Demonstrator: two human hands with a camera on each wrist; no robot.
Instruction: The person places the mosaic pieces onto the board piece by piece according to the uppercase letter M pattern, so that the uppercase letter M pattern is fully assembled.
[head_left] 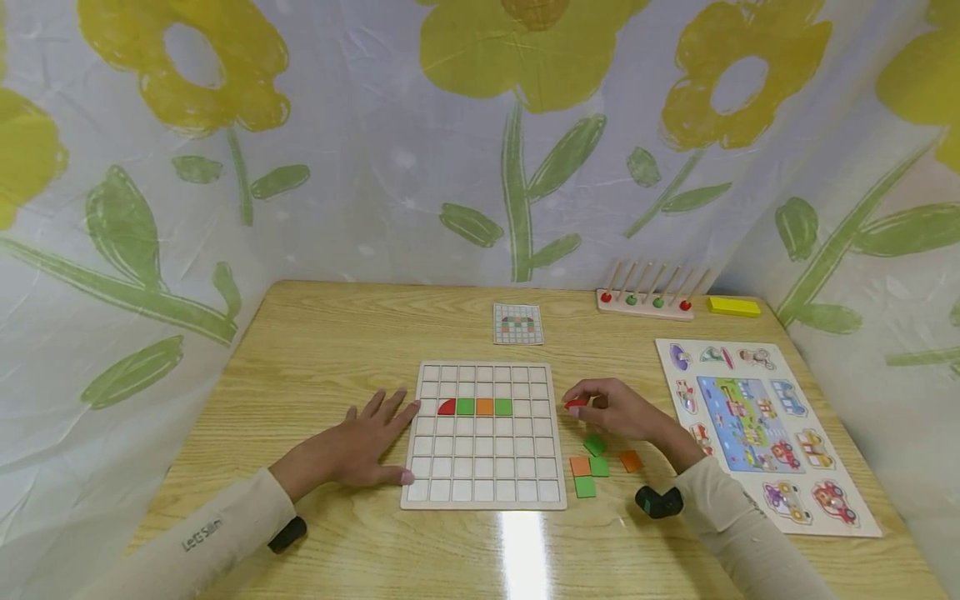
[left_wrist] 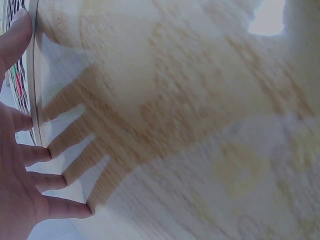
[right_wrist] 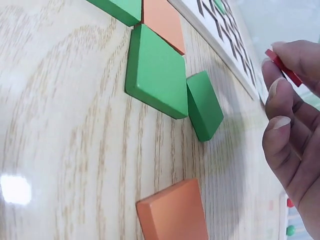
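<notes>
A white grid board lies mid-table, with a row of tiles in it: a red quarter-round tile, a green tile, an orange tile and another green one. My left hand has its fingers spread, resting on the table and touching the board's left edge. Just off the board's right edge, my right hand pinches a red tile between thumb and fingers. Below that hand lie loose green tiles and orange tiles.
Behind the board lies a pattern card. At the back right stand a peg rack with red and green beads and a yellow block. A picture puzzle board covers the right side. Fabric walls enclose the table.
</notes>
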